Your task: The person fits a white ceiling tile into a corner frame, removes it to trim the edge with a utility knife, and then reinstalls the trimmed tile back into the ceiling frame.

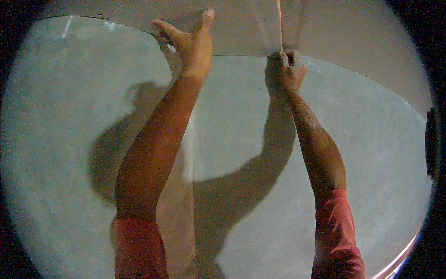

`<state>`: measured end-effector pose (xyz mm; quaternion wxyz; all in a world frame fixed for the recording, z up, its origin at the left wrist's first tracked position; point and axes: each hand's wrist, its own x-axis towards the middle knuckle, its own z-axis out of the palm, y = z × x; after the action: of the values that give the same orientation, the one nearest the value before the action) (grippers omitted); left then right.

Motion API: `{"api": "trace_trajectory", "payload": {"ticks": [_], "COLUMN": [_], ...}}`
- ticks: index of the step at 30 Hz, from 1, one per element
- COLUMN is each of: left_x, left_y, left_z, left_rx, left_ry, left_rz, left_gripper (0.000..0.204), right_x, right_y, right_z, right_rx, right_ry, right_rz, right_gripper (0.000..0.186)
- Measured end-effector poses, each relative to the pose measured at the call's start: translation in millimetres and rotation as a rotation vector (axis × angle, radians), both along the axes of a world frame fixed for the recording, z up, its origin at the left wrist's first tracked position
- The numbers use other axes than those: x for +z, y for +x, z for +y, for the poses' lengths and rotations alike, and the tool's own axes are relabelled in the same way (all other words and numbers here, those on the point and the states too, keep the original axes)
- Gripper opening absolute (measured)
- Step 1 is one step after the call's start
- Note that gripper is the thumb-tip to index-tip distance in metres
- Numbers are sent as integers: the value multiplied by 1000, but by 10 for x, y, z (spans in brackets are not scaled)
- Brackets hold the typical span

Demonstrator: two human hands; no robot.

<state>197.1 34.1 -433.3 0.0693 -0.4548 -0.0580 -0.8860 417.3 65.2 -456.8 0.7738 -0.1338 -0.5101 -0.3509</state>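
Both my arms reach up to where a greenish-grey wall (241, 111) meets a brownish overhead board (241, 32). My left hand (193, 49) is open, its fingers spread near the board's edge, with nothing in it. Further right, my right hand (291, 72) is closed at the seam between wall and board. From its fingers a thin pale strip or line (280, 25) runs up to the top of the view. Whether that is a cord or a flat strip I cannot tell. Pale dust coats the right hand and forearm.
A vertical brownish band (179, 223) runs down the wall between my arms. Large shadows of my arms fall across the wall. A dark object (429, 142) stands at the right rim. A joint line (117, 9) crosses the board at the upper left.
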Motion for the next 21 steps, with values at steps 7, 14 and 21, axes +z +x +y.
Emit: {"api": "trace_trajectory", "payload": {"ticks": [7, 14, 21], "left_x": [133, -87, -21], "left_y": [-376, -91, -295], "left_z": [430, -152, -338], "left_rx": [306, 348, 307], "left_ry": [30, -39, -6], "left_rz": [-151, -198, -275], "left_gripper": [133, 110, 103], "right_x": [126, 135, 116], "right_y": [48, 28, -25], "right_z": [311, 177, 97], "right_rx": [-122, -75, -163], "right_ry": [31, -118, -17], "right_rz": [44, 163, 58], "right_gripper": [20, 20, 17]}}
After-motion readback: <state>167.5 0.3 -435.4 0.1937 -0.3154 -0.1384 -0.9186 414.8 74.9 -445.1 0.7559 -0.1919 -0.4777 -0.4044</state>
